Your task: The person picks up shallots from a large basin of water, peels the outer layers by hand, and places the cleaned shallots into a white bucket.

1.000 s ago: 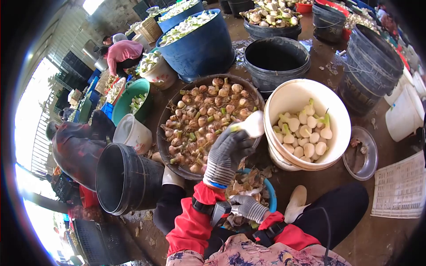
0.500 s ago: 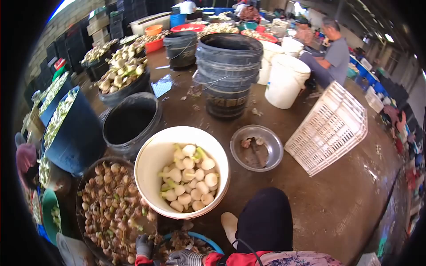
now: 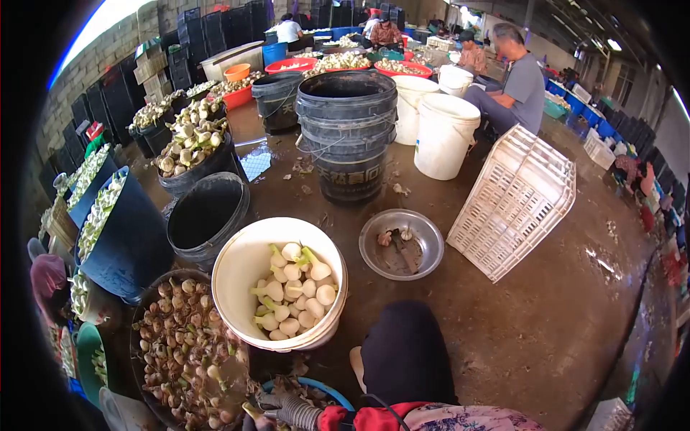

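Note:
At the bottom edge, my right hand (image 3: 296, 412) wears a grey glove with a ribbed cuff. Its fingers are bent and closed, and what they grip is hidden. Just left of it, a garlic bulb (image 3: 253, 412) shows at the dark fingers of my left hand (image 3: 249, 423), mostly cut off by the frame. Untrimmed brown garlic bulbs (image 3: 183, 352) fill a wide dark tub beside my left hand. Beyond my hands, a white bucket (image 3: 233, 276) holds peeled white garlic bulbs (image 3: 296, 291). A blue-rimmed basin (image 3: 323, 388) with dry skins lies partly under my right hand.
A metal bowl (image 3: 402, 246) with scraps stands ahead, beside a tilted white crate (image 3: 514, 205). Stacked black buckets (image 3: 347, 136) and white buckets (image 3: 443, 140) stand farther off. Tall blue tubs (image 3: 129, 237) of garlic line the left. A person in grey (image 3: 525, 90) sits at the right back.
My left hand has moved down to the frame's edge and is now mostly out of sight. A garlic bulb now shows between my hands. The view has tilted slightly upward.

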### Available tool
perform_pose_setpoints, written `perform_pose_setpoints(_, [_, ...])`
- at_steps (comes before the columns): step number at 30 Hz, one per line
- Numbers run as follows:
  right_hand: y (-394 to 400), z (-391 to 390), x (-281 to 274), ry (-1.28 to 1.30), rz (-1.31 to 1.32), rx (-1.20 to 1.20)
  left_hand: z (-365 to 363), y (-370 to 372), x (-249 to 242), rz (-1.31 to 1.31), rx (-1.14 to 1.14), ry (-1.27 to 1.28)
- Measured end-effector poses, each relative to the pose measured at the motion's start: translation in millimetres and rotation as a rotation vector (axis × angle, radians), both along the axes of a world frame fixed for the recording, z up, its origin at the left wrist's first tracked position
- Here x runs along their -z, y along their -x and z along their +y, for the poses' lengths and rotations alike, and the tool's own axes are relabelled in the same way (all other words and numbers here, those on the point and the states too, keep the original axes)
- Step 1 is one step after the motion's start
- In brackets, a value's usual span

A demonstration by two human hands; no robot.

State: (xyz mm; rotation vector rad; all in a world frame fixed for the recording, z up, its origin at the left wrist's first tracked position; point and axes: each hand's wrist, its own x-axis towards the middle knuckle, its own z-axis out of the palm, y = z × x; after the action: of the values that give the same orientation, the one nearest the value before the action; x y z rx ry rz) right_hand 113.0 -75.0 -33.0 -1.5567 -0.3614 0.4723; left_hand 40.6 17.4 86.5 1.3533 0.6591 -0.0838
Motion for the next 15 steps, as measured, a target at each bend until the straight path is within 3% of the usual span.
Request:
perform_pose_setpoints(2, [1,-14,-21,0.112,-0.125,-0.015,-18,9,3,-0.107,0.116,-0.253])
perform_pose_setpoints(4, [3,-16,-24,-0.016,-0.097,-0.098,-11,27,48,-0.182,0.186,-0.744])
perform_pose_setpoints(5, [4,-10,-13,-0.017,0.015,-0.148,-22,25,32,-0.081,0.228,-0.987])
perform_pose_setpoints(6, [6,-4,-1,-0.017,0.129,-0.202,-34,23,22,-0.146,0.214,-1.083])
perform_pose_setpoints(7, [9,2,13,-0.252,0.410,-0.143,-46,11,18,-0.075,0.213,-1.166])
perform_pose_setpoints(8, [14,-21,-49,0.161,-0.221,-0.024,-52,16,20,0.067,0.168,-1.258])
perform_pose_setpoints(10, [11,-32,-66,0.216,-0.162,0.000,-49,12,51,0.106,0.087,-1.363])
perform_pose_setpoints(12, [4,-40,-80,0.281,-0.065,-0.069,-45,15,53,0.189,0.269,-1.457])
perform_pose_setpoints(15, [0,-37,-48,0.088,-0.071,-0.135,-45,17,26,0.013,0.139,-1.199])
